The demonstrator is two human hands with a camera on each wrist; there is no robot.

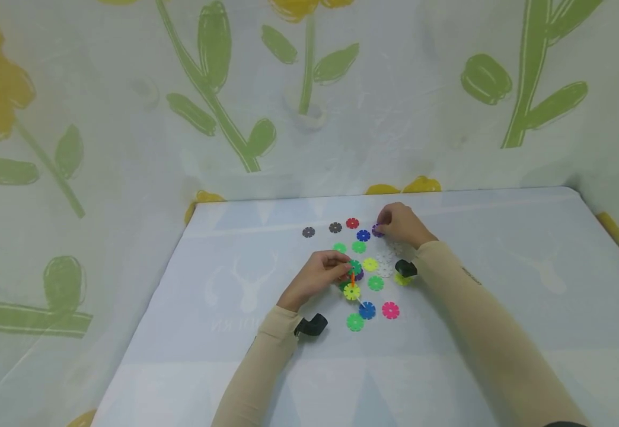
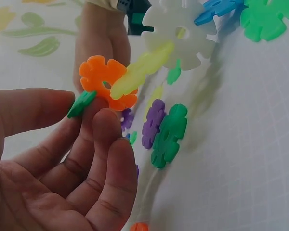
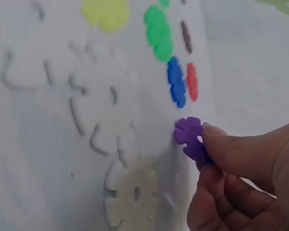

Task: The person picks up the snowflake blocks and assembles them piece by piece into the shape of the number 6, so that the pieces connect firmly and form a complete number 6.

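Note:
My left hand (image 1: 317, 276) pinches a green notched interlocking disc (image 2: 82, 104) between thumb and fingers. An orange disc (image 2: 103, 79) joins onto it, followed by a yellow disc (image 2: 143, 70), a white disc (image 2: 180, 31) and a blue disc (image 2: 219, 9) in a chain. Whether the light green disc (image 2: 264, 18) past the blue one is joined, I cannot tell. Farther back, my right hand (image 1: 402, 224) holds a purple disc (image 3: 190, 137) by its edge, between thumb and fingers. A blue disc (image 1: 363, 235) lies just left of that hand.
White discs (image 1: 384, 265) lie heaped between the hands. Around them are a yellow disc (image 1: 370, 264), several green ones, a red disc (image 1: 352, 223), dark grey discs (image 1: 335, 227) and a pink disc (image 1: 391, 310). A patterned curtain (image 1: 341, 148) rises behind the table (image 1: 192, 332).

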